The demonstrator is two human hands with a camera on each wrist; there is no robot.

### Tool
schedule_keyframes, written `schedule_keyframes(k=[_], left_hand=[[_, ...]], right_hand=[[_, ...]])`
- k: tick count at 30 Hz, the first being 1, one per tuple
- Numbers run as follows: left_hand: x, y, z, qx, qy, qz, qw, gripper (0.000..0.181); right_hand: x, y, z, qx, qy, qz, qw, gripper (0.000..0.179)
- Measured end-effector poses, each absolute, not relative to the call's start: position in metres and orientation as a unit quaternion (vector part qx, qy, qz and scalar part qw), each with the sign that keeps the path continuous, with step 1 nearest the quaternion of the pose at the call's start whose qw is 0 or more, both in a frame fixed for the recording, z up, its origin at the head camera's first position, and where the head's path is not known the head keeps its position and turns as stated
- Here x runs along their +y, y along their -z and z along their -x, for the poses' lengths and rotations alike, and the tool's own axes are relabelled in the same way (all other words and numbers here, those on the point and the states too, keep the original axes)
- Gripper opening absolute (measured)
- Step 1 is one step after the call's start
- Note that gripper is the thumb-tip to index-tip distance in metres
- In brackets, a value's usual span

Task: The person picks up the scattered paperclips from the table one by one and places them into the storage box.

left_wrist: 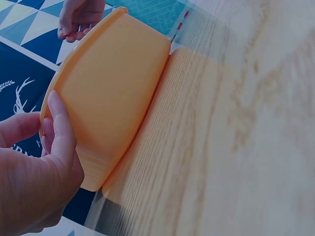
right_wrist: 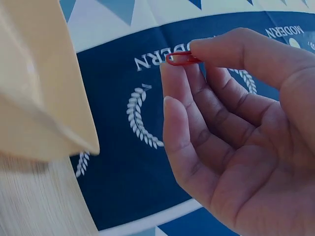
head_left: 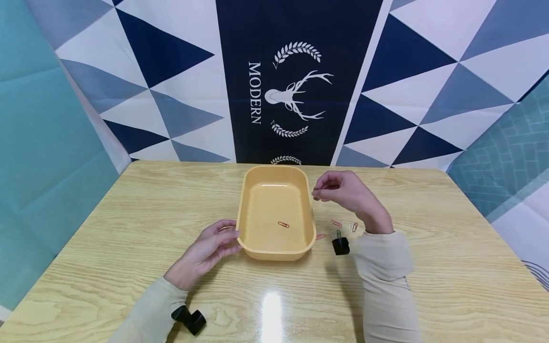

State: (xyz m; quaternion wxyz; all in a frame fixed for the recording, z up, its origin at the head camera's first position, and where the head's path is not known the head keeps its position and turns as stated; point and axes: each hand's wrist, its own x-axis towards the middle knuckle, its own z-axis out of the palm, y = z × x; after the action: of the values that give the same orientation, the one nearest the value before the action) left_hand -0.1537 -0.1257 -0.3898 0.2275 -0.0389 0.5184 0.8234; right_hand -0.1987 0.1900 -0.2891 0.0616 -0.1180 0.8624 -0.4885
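Note:
A yellow plastic tray (head_left: 276, 200) with rounded corners stands on the table, with one red paper clip (head_left: 283, 224) lying on its floor. My left hand (head_left: 208, 247) holds the tray's left rim near the front corner, thumb and fingers on either side of the edge in the left wrist view. Just beyond the tray's right rim, my right hand (head_left: 343, 190) is raised above the table. Between its thumb and index fingertip it pinches another red paper clip (right_wrist: 183, 58), while the remaining fingers curl loosely.
On the wooden table (head_left: 128, 228), right of the tray, lie several paper clips (head_left: 336, 223) in red, green and pale colours. A black wrist camera (head_left: 340, 246) partly covers that spot. Behind the table hangs a patterned cloth (head_left: 296, 28) with a deer head.

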Motion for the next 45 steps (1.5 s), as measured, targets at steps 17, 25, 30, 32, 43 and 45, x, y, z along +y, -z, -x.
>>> schedule_keyframes(k=[17,25,30,32,43,45], left_hand=[[-0.126,0.388,0.154,0.515,-0.826,0.035,0.227,0.038],[-0.126,0.389,0.154,0.514,-0.826,0.036,0.228,0.038],[-0.127,0.389,0.154,0.512,-0.827,0.033,0.229,0.039],[-0.126,0.39,0.154,0.513,-0.826,0.034,0.229,0.04],[-0.125,0.391,0.154,0.519,-0.823,0.035,0.226,0.042],[-0.125,0.391,0.154,0.521,-0.823,0.032,0.224,0.042]], right_hand=[[0.151,0.297,0.206,0.853,0.493,0.143,0.092,0.009],[0.146,0.304,0.209,0.838,0.508,0.167,0.108,0.009],[0.143,0.307,0.211,0.832,0.512,0.179,0.114,0.011],[0.142,0.309,0.212,0.833,0.508,0.185,0.115,0.011],[0.133,0.311,0.213,0.845,0.482,0.207,0.109,0.009],[0.132,0.311,0.213,0.845,0.48,0.208,0.105,0.008]])
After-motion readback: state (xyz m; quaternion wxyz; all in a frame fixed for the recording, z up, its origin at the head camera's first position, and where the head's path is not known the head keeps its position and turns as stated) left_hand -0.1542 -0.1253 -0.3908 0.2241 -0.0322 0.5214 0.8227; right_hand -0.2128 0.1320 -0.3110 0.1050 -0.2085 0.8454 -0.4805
